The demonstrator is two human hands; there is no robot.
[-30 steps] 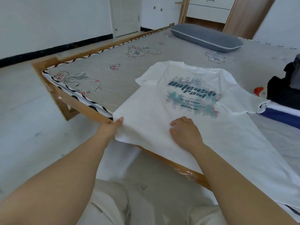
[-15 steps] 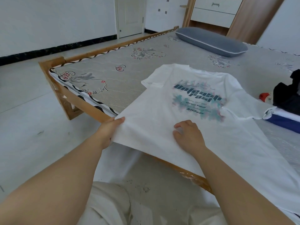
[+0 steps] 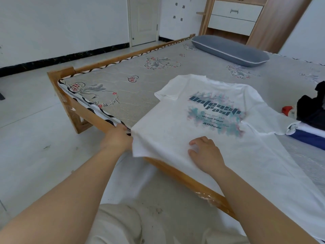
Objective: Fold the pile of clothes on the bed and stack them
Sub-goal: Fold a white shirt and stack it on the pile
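Observation:
A white T-shirt (image 3: 168,124) with a teal printed graphic lies spread flat on the bed, its hem hanging over the near wooden edge. My left hand (image 3: 117,139) grips the shirt's near left hem corner at the bed's edge. My right hand (image 3: 204,154) rests on the lower middle of the shirt with fingers bent, pressing the fabric down. At the right edge a pile of dark clothes (image 3: 311,110) sits on a folded blue and white garment (image 3: 309,136), with a small red item (image 3: 286,110) beside it.
The bed (image 3: 123,95) has a grey patterned mattress and a wooden frame (image 3: 82,118). A grey pillow (image 3: 228,50) lies at the far end. A wooden cabinet with white drawers (image 3: 233,20) and a door (image 3: 143,20) stand behind. Tiled floor lies to the left.
My left hand has closed tighter on the hem corner and drawn it slightly in. The right hand stays on the shirt. The view has tilted up a little.

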